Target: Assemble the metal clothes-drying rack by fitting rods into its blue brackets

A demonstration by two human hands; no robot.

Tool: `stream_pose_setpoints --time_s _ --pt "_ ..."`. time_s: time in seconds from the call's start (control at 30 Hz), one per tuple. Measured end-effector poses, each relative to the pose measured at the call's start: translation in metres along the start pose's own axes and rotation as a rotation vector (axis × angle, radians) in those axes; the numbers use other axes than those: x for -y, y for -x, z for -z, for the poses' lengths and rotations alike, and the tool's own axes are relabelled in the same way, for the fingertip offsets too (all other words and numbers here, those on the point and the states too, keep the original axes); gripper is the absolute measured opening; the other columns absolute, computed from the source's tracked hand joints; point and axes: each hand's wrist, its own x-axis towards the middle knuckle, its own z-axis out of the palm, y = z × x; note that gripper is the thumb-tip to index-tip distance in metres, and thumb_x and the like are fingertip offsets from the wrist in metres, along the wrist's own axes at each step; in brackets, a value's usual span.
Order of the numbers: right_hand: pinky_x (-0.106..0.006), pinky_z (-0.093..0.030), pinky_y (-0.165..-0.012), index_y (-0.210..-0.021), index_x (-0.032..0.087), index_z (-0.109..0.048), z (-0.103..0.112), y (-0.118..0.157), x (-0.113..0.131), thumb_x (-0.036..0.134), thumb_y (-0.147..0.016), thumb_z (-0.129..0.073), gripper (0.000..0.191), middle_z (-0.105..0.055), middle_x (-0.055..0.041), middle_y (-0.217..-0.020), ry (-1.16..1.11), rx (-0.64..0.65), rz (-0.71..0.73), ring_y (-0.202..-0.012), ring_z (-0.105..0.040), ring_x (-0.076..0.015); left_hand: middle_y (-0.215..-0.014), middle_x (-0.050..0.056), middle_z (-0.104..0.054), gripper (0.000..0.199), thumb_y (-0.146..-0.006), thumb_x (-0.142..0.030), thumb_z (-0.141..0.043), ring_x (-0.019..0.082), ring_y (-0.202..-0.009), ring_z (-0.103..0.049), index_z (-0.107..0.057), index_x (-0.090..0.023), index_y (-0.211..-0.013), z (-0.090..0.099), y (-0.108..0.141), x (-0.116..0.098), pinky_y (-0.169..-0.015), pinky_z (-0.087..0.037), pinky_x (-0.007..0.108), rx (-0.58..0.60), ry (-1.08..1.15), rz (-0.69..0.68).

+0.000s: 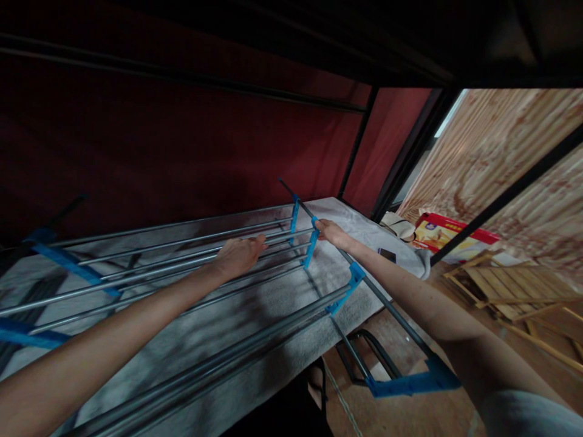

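Observation:
A partly built shoe rack of grey metal tubes [273,331] and blue plastic connectors lies on a pale blanket [359,227]. My left hand [237,258] is closed around a metal tube [173,265] near its right end. At that end, my right hand [331,233] grips a blue connector [311,247], with its thumb and fingers pressed against it. Another blue connector [347,287] joins the nearer tubes to a side pole. Beside my right forearm, a blue foot piece [412,381] hangs over the blanket's edge. More blue connectors [75,267] hold the tubes' left ends.
Black metal bars [357,152] frame the bed-like surface, with a dark red curtain [204,145] behind. A phone [387,255] lies on the blanket. On the floor at right are a red and yellow box [450,235] and wooden slatted pieces [514,285]. A black-framed stool [376,355] stands below.

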Motion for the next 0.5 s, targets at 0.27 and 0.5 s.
stream_pose_setpoints --time_s 0.27,0.5 --pt "-0.026 -0.052 -0.076 -0.095 0.017 -0.060 -0.0007 -0.0010 0.0000 0.056 -0.097 -0.043 0.042 -0.066 -0.0051 -0.082 0.020 -0.005 -0.016 -0.076 -0.065 -0.0160 -0.096 0.015 -0.071 0.048 -0.099 -0.046 -0.018 0.029 -0.094 -0.069 -0.055 -0.019 -0.115 0.0002 -0.0038 0.0026 -0.080 -0.046 0.040 0.001 0.053 -0.012" --pt "-0.025 -0.053 -0.072 -0.094 0.017 -0.058 -0.0015 -0.0033 -0.0037 0.042 -0.100 -0.041 0.031 -0.065 -0.0060 -0.089 -0.027 -0.002 -0.047 -0.077 -0.064 -0.0152 -0.100 0.013 -0.070 0.052 -0.099 -0.049 -0.015 0.029 -0.097 -0.067 -0.056 -0.021 -0.117 -0.0046 -0.0095 0.0075 -0.084 -0.047 0.041 0.015 0.086 -0.024"
